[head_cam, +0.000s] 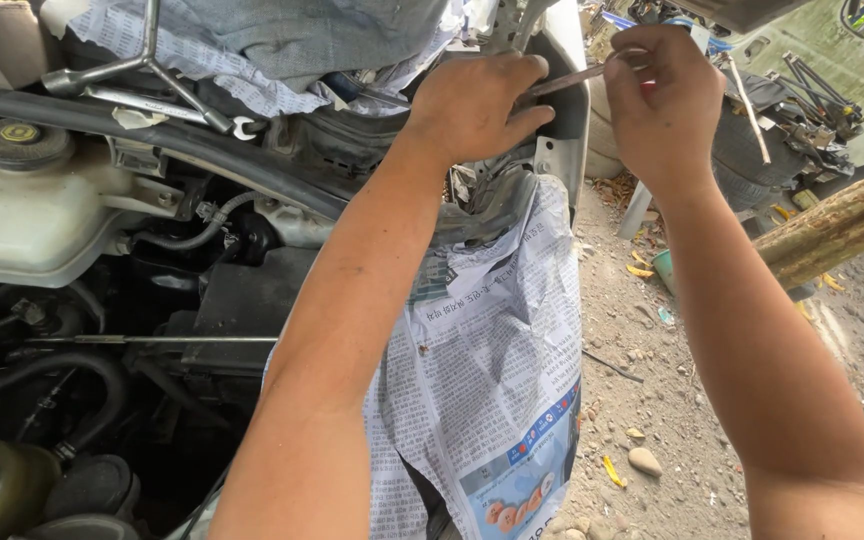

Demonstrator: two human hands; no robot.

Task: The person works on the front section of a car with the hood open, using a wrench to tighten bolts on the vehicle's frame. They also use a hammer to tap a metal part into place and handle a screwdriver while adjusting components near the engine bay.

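The left forearm (322, 380) crosses low over newspaper (492, 380) draped on the car's front edge; its left hand (477, 105) has fingers curled shut around one end of a thin metal strip (572, 78). The right hand (662, 95) pinches the strip's other end (up by the panel (562, 130)), over gravel (652, 400).
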